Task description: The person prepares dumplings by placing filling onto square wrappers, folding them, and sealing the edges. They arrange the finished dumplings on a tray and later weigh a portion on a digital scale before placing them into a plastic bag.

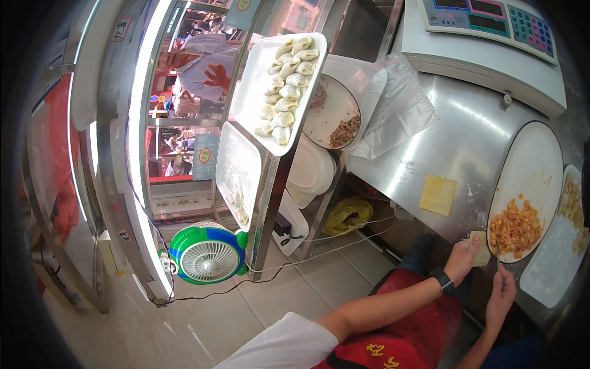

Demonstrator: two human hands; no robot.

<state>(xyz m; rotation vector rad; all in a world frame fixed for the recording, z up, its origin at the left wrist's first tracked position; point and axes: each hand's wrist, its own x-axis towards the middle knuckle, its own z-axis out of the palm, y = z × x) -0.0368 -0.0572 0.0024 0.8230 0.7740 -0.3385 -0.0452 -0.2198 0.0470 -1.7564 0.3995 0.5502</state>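
My left hand (461, 258), with a dark watch on its wrist, holds a pale square dough wrapper (480, 251) beside an oval white plate (525, 161). My right hand (501, 286) grips a thin utensil (498, 260), whose tip is at the edge of an orange and yellow chopped filling (516, 228) on that plate. What kind of utensil it is I cannot tell. A yellow dough wrapper (438, 194) lies flat on the steel counter (415, 152), to the left of the plate.
A white tray (253, 78) of folded dumplings stands near the window, above a floured tray (237, 161). Beside them is a plate (318, 122) with meat fillings. A digital scale (484, 60) stands at the counter's back. A green and blue fan (209, 258) and cables are lower left. A person (203, 69) is beyond the glass.
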